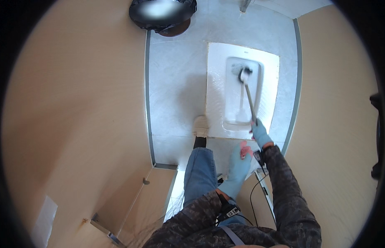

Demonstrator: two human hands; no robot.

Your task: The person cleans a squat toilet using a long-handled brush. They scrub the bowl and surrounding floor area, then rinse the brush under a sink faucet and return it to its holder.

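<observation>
My right hand (260, 133), in a light blue glove with pink fingertips, is closed around the handle of a toilet brush (250, 102). The brush's blurred head is inside the basin, near the drain end of a white ceramic squat toilet (217, 93). Wet streaks show on the ceramic. My left hand (240, 161), in a matching glove, is curled in front of my body, below the toilet's near edge. Whether something is inside its fingers cannot be made out.
A bin lined with a black bag (174, 26) stands at the far left. Beige partition walls (87, 93) flank the grey tiled floor (177, 93). My shoe (201, 125) is beside the toilet's near left corner. Cables hang from my wrists. A metal handle (105, 230) is at the lower left.
</observation>
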